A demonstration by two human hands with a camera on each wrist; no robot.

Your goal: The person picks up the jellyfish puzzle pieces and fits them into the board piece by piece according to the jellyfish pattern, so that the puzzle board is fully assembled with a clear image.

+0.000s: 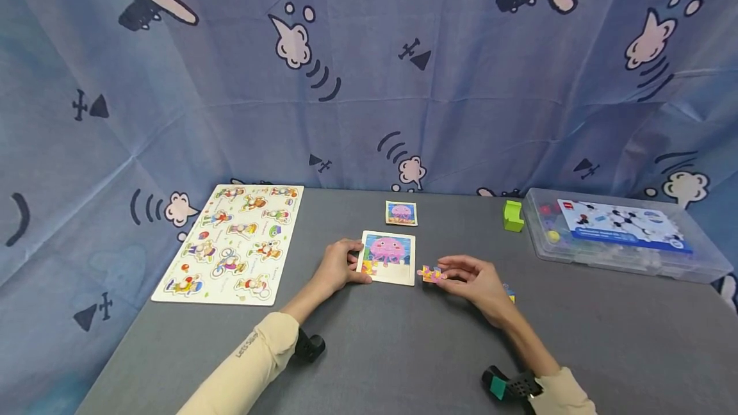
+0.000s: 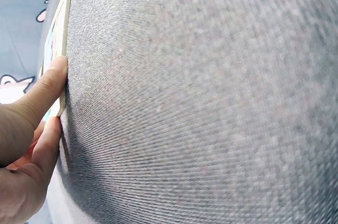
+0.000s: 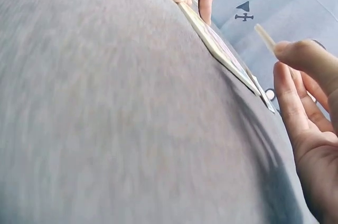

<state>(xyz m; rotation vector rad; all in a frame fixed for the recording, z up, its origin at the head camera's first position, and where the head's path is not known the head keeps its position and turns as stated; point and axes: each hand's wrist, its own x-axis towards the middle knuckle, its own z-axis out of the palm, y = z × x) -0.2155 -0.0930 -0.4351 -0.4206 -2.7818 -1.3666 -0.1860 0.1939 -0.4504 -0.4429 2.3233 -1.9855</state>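
Observation:
A square jigsaw puzzle board point(image 1: 403, 274) with a pink jellyfish picture lies on the table; a bare wooden strip shows along its lower right part. My left hand point(image 1: 339, 264) holds the board by its near left corner, thumb on the near edge and fingers on the left side, as the left wrist view point(image 2: 34, 139) of the hand also shows. Just right of the board, my right hand point(image 1: 474, 284) pinches a pink and yellow puzzle piece point(image 1: 429, 273) between thumb and fingertips. The right wrist view shows that thin piece point(image 3: 264, 36) edge-on, raised above the table.
Behind the board lies a small jellyfish picture card point(image 1: 401, 213). A large peg puzzle point(image 1: 230, 245) is at the left. Back right are a green block point(image 1: 512, 216) and a clear plastic case point(image 1: 623, 261). Another small blue and yellow piece point(image 1: 510, 293) is partly hidden behind the right wrist.

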